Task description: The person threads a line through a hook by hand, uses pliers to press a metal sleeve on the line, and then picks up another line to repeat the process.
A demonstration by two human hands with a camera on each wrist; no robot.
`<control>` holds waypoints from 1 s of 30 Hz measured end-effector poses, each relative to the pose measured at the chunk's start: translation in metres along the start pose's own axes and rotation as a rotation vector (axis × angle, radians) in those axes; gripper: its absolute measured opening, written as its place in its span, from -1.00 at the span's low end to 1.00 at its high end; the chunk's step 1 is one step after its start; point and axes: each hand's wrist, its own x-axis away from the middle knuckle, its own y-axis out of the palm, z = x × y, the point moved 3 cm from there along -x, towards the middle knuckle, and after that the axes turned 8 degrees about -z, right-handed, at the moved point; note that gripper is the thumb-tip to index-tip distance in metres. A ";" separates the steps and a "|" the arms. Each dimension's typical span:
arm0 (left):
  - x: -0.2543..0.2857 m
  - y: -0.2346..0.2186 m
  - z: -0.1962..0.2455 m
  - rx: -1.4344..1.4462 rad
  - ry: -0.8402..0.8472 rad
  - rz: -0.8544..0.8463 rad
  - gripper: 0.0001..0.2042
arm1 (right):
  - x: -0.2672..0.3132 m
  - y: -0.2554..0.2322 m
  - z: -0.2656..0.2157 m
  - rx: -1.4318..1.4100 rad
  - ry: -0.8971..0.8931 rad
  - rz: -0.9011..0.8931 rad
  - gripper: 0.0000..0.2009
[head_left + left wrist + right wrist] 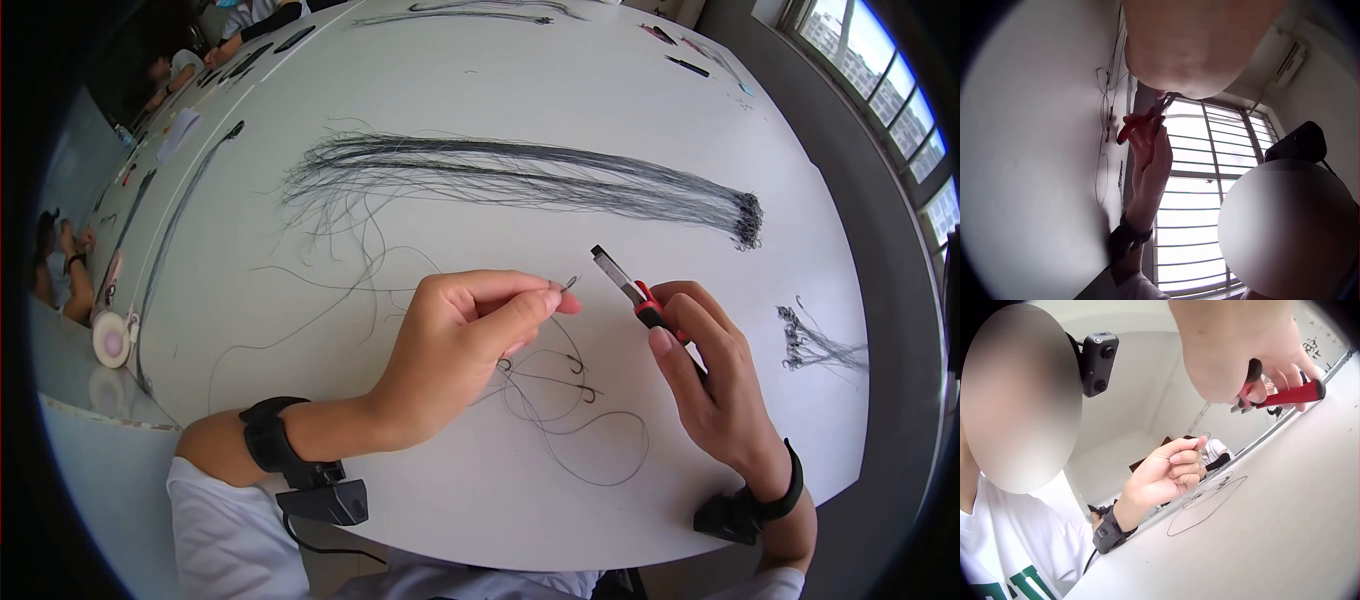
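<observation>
Between thumb and forefinger, my left hand [465,330] pinches a dark fishing line [572,283], a small looped end of it sticking out past the fingertips. Below that hand, loose line curls over the table with dark fish hooks [588,395] on it. My right hand [710,375] grips a pair of pliers [645,300] by red and black handles, fingers curled round them. Their grey metal end points up and left, a short gap from the left fingertips. In the right wrist view, a red handle [1291,395] shows beneath the right hand.
A long bundle of dark lines [520,175] lies across the white table [480,90], hooks massed at its right end. A smaller hook bundle [800,340] lies at the right edge. A white roll [113,340] stands at left; other people sit at far left.
</observation>
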 end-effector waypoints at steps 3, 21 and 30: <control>-0.001 0.001 -0.001 0.008 0.024 0.017 -0.80 | 0.001 0.006 0.001 0.049 -0.085 -0.005 -0.88; 0.002 0.003 -0.004 -0.063 0.012 -0.006 -0.80 | 0.003 0.011 -0.004 0.156 -0.134 0.134 -0.87; 0.002 0.006 0.001 -0.145 0.033 -0.029 -0.78 | 0.003 0.009 -0.006 0.123 -0.097 0.140 -0.86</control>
